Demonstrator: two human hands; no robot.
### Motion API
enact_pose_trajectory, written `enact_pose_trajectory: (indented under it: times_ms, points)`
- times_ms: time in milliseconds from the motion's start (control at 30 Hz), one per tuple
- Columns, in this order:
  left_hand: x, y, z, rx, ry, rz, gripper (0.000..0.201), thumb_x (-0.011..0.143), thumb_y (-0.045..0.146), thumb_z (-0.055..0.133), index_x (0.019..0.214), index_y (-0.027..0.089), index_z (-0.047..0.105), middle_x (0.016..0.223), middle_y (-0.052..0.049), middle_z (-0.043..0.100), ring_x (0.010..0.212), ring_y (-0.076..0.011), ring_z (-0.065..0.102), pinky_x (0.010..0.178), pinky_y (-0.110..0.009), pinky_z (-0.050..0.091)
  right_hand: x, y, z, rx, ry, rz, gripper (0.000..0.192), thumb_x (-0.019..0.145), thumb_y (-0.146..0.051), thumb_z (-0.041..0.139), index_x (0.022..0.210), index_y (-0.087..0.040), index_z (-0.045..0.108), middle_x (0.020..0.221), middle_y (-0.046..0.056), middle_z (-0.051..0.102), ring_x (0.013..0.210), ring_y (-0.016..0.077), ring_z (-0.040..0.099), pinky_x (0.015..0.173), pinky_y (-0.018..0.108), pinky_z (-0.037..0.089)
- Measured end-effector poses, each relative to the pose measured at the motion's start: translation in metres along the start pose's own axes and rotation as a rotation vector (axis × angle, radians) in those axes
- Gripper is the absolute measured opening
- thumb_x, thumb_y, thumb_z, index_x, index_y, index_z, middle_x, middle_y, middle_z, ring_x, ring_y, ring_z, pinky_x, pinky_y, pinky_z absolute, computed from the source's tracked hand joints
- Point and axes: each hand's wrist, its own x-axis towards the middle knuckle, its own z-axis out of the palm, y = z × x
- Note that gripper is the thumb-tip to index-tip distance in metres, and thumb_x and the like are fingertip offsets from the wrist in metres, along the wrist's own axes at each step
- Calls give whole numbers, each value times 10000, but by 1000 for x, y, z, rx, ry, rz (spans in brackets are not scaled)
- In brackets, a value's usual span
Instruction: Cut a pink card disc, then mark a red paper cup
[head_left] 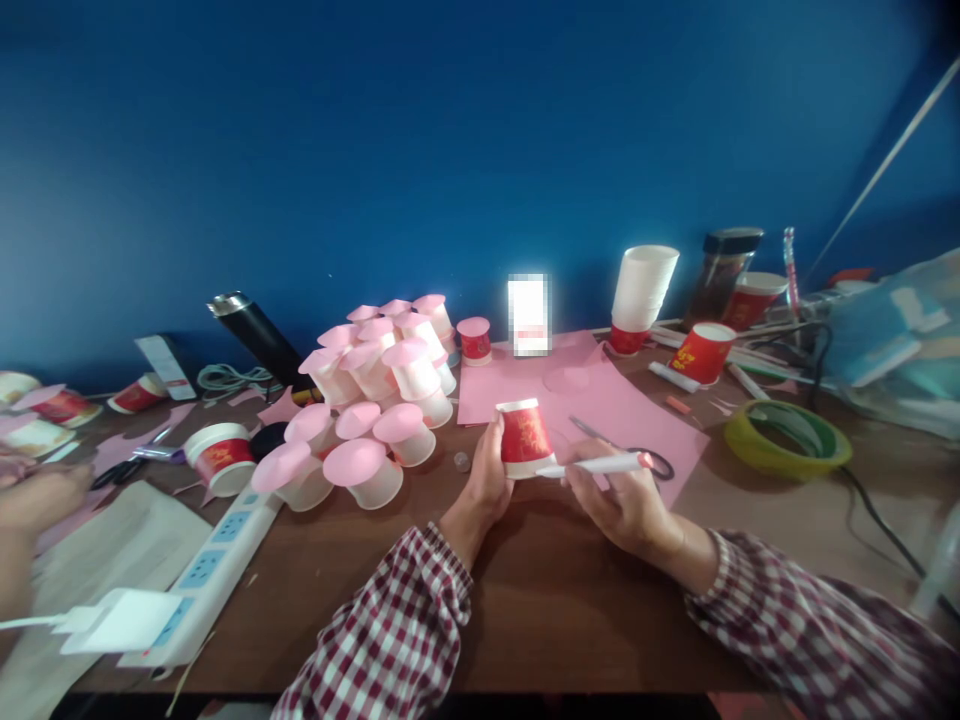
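Note:
In my left hand (489,468) is a red paper cup (526,438) with white edges and gold print, its side turned towards me. My right hand (630,505) is closed around a white marker pen (611,464) whose far end is reddish. The pen's tip lies at the cup's lower edge; whether it touches is too fine to tell. Behind my right hand, a pair of scissors (663,464) rests on a pink paper sheet (517,372), partly covered by the hand.
Many cups topped with pink paper discs (363,464) are gathered left of my hands. A power strip (225,545) lies nearer, left. Stacked white cups (645,285), another red cup (701,355) and a yellow tape roll (787,440) are right. Another person's hand (52,495) is far left.

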Motion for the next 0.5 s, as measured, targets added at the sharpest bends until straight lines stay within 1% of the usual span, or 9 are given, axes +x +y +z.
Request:
enact_pose_trajectory:
  times_ms: [133,233,367,500]
  points:
    - [-1,2,2,-31,13,-7,376,788,529,569,784,153,562,704,-8,588,642,-131,540,654,-261,425,2,-3,-3,-1,11,66,125,909,-205,448,827,-186,541,705,19,601,601,136,578,583,268,470]
    - [-1,2,2,-53,-1,3,362,801,514,563,809,153,577,703,-4,592,648,-132,549,667,-260,426,3,-3,-3,20,11,100,145,909,-218,437,816,-186,544,717,25,610,614,138,586,589,263,474]
    - [-1,3,2,-59,-4,11,363,811,517,549,816,156,589,692,-2,593,642,-137,555,676,-265,428,0,1,-2,69,18,170,120,900,-222,460,821,-187,544,712,26,617,591,134,598,515,235,467]
    - [-2,4,2,-65,-10,14,359,819,515,540,809,160,591,647,8,573,597,-131,540,650,-263,425,-3,7,1,98,46,192,112,900,-225,470,829,-187,548,693,25,621,555,136,598,488,236,469]
